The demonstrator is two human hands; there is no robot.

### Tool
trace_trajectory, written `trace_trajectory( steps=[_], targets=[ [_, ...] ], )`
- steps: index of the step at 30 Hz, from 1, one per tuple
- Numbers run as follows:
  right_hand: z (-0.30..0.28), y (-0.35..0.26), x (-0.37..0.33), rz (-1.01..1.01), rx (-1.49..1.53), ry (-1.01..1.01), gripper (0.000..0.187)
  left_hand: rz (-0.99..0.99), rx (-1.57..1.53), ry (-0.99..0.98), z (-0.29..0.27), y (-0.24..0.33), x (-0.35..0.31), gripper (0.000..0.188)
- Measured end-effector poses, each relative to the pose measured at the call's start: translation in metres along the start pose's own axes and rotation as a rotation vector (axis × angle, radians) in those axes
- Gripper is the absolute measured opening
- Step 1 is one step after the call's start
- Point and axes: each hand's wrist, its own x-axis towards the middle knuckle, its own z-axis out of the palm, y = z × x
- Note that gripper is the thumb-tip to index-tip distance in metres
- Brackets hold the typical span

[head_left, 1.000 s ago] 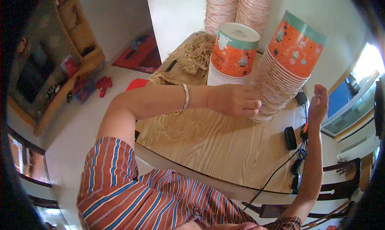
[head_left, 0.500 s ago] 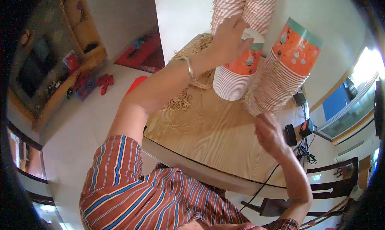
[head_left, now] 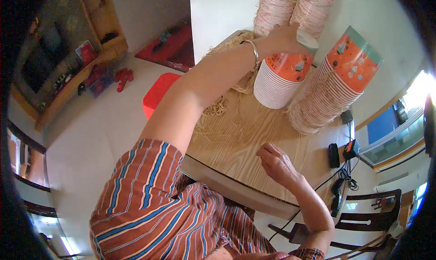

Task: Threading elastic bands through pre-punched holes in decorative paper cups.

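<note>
My left hand [head_left: 285, 40] reaches across to the top of a stack of upturned orange and green paper buckets [head_left: 278, 88]. Its fingers curl round the pale base of the topmost bucket, partly hidden. Over the bare wood nearer to me, my right hand [head_left: 278, 164] has its fingers bent together; anything pinched in them is too small to make out. Just right of the first stack leans a taller bucket stack [head_left: 328, 94] with tan, string-like bands hanging about its rims. A tangled heap of such bands [head_left: 245, 83] lies behind my left forearm.
Two more banded stacks [head_left: 274, 10] stand against the wall at the back. Black adapters and cables [head_left: 347, 164] lie along the table's [head_left: 236, 160] right edge. A red stool [head_left: 159, 90] is on the floor at left, a dark chair [head_left: 368, 219] at lower right.
My right hand has left the bottom of the right-hand stack and moved leftward over the table. My left hand has closed in on the top bucket. The whole view has shifted slightly.
</note>
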Motion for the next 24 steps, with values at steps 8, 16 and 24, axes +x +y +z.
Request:
trace_trajectory(
  steps=[8, 16, 24],
  targets=[
    [0.001, 0.006, 0.002, 0.084, 0.116, 0.119, 0.019, 0.04, 0.007, 0.085, -0.002, -0.003, 0.01, 0.108],
    [-0.001, 0.012, 0.017, 0.196, 0.144, 0.215, 0.011, 0.079, -0.017, 0.084, -0.035, 0.009, 0.03, 0.101],
    [0.006, 0.029, 0.019, 0.271, 0.312, 0.26, 0.021, 0.143, -0.167, 0.234, -0.106, 0.031, 0.008, 0.095]
  ],
)
